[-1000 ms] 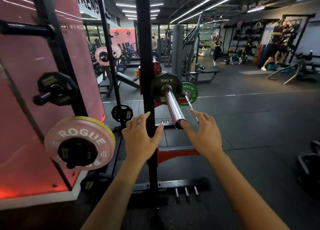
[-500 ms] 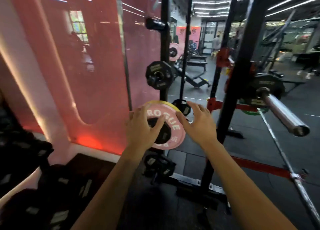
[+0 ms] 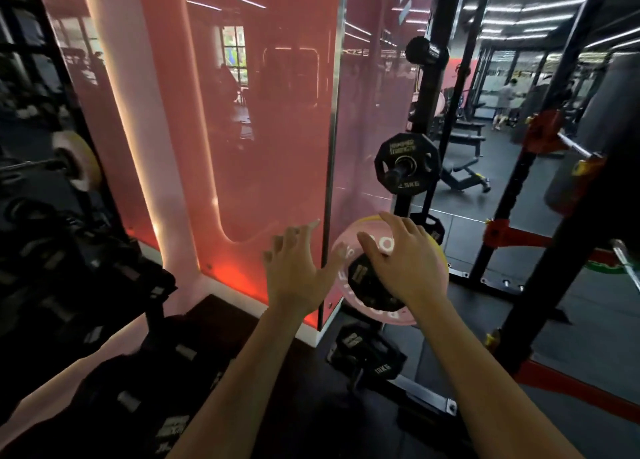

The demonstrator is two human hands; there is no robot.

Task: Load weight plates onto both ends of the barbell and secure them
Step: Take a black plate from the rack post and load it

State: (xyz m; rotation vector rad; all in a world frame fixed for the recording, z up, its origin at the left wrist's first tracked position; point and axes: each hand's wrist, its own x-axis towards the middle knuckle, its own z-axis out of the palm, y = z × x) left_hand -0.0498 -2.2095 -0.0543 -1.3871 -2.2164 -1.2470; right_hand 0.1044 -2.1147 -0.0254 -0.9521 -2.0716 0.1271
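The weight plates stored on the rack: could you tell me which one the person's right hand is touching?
The pink plate, lowest but one, under the right hand; the black plate above hangs untouched.

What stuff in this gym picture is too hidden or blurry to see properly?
- Pink plate, head view: its lettering is partly covered by the right hand.
- Peg under the pink plate: hidden by the small black plate.
- Left hand: fingertips motion-blurred, so contact with the pink plate is unclear.
- Barbell: mostly hidden behind the rack upright.
- Dark plates at left: blurred, labels unreadable.
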